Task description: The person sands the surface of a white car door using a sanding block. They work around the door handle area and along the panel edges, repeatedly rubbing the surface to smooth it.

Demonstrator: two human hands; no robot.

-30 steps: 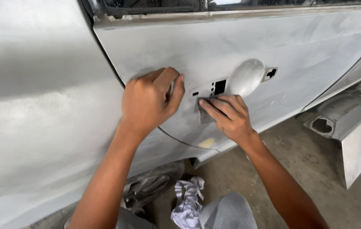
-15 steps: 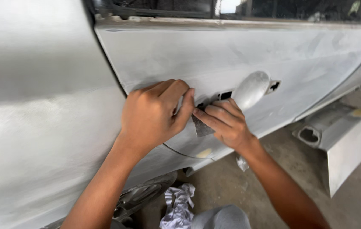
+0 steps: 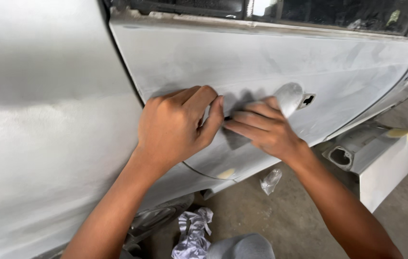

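A grey, sanded car door [image 3: 348,72] fills the upper view. My left hand [image 3: 175,129] rests against it with fingers curled, its thumb tip meeting the fingertips of my right hand [image 3: 264,129]. That hand lies flat on a small dark grey piece of sandpaper [image 3: 235,140], pressing it to the door just left of the rounded handle recess [image 3: 288,98]. A small cut-out hole [image 3: 308,100] shows beside the recess. What the left fingers enclose is hidden.
The neighbouring body panel [image 3: 46,120] spans the left side. On the concrete floor lie crumpled paper [image 3: 192,232], a bit of clear plastic [image 3: 271,180] and a detached white car part [image 3: 386,163]. My knee [image 3: 240,247] shows at the bottom. The dark window [image 3: 309,12] runs along the top.
Both hands have drawn together. My right hand slid left and up with the sandpaper and now covers the slots beside the handle recess.
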